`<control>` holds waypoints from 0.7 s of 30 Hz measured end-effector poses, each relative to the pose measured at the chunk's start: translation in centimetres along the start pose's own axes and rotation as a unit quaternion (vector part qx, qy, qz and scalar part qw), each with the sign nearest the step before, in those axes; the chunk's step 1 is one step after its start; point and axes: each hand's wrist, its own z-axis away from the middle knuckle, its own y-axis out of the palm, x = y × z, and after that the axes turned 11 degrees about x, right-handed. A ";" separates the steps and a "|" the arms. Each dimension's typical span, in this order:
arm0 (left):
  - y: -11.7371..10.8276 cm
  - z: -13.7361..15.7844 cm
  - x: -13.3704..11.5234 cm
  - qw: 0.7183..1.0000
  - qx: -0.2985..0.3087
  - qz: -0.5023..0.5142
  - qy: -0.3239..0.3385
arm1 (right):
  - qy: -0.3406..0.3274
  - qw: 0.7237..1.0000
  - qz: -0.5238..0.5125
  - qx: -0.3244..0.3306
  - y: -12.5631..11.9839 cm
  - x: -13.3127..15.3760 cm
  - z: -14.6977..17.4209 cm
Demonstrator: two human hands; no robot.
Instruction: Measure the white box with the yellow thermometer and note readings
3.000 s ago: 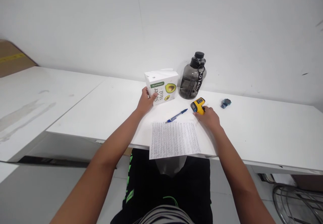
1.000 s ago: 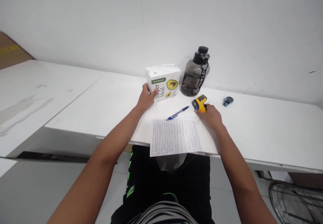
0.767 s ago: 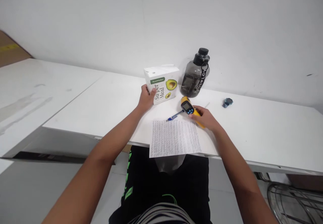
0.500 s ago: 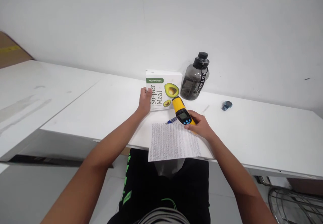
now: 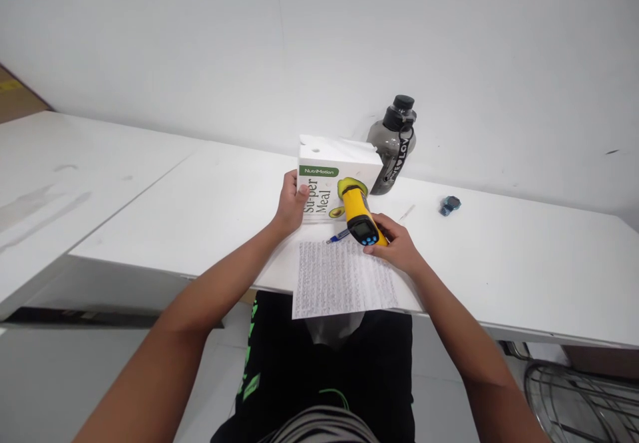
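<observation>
My left hand (image 5: 292, 202) grips the left edge of a white box (image 5: 319, 193) printed with avocados and "Su-per Meal", thumb on its front face. The box is tilted so that its top shows. My right hand (image 5: 394, 243) is closed around the handle of a yellow and black infrared thermometer (image 5: 360, 220), its small screen and blue buttons facing me. The thermometer's front end overlaps the lower right of the box; whether they touch I cannot tell. Below both lies a sheet of paper (image 5: 344, 280) covered in writing, with a blue pen (image 5: 338, 235) at its top edge, partly hidden by the thermometer.
A dark clear water bottle (image 5: 392, 144) stands behind the box near the wall. To the right, a blue watch-like object (image 5: 450, 205) lies on the white table (image 5: 524, 263). A wire-framed item (image 5: 574, 403) is below the table at right.
My left hand has tipped the box and moved it slightly right, so more of its top shows and it covers part of the bottle. The thermometer has shifted only a little.
</observation>
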 end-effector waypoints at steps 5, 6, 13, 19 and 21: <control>0.0 0.1 0.1 1.000 0.008 -0.002 0.002 | -0.010 1.000 0.009 0.006 0.0 0.0 0.0; 0.0 0.1 0.2 1.000 0.008 -0.003 0.003 | -0.013 1.000 0.010 0.005 0.0 0.0 0.1; 0.0 0.2 0.3 1.000 0.014 0.000 -0.008 | -0.010 1.000 0.005 0.007 0.0 0.1 0.1; -0.1 0.2 0.4 1.000 0.012 -0.001 -0.012 | 0.007 1.000 -0.026 0.000 0.2 -0.2 0.2; -0.2 0.2 0.6 1.000 0.009 -0.010 -0.012 | 0.015 1.000 -0.021 -0.005 0.3 -0.3 0.2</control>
